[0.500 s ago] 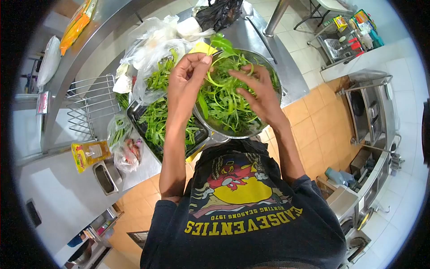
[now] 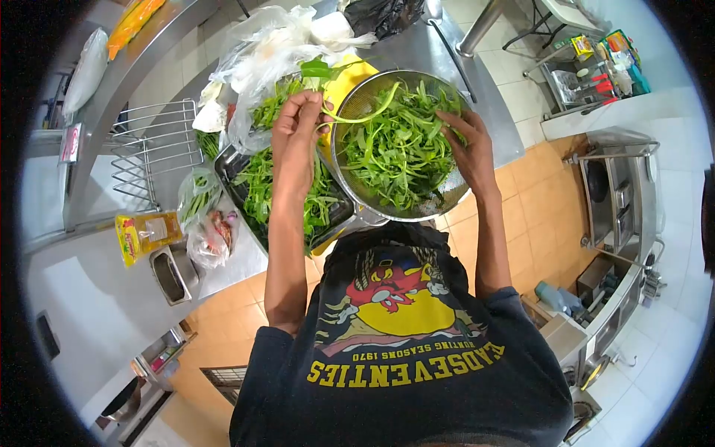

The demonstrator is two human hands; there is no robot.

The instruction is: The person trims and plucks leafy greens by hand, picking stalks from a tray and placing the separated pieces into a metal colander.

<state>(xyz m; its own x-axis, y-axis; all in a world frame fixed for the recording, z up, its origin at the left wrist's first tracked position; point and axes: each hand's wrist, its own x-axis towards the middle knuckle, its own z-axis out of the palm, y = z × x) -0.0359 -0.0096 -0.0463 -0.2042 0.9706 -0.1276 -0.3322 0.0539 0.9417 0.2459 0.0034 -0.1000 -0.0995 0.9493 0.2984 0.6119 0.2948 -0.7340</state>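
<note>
My left hand pinches a long pale-green leafy vegetable stem that curves over a metal mesh colander; a broad leaf shows above the fingertips. Inside the colander lies a heap of leafy greens. On the colander's right side is my right hand, its curved fingers apart at the edge of the heap with nothing visible between them. A dark tray full of more greens stands to the left, partly covered by my left forearm.
Clear plastic bags and a black bag lie at the back of the steel table. A wire rack, a yellow pack and small bagged vegetables sit left. A metal post rises at back right.
My hands have moved apart: the right has drawn rightward to the colander's edge, and the left has shifted slightly left, still holding a stem. More of the heap is now uncovered.
</note>
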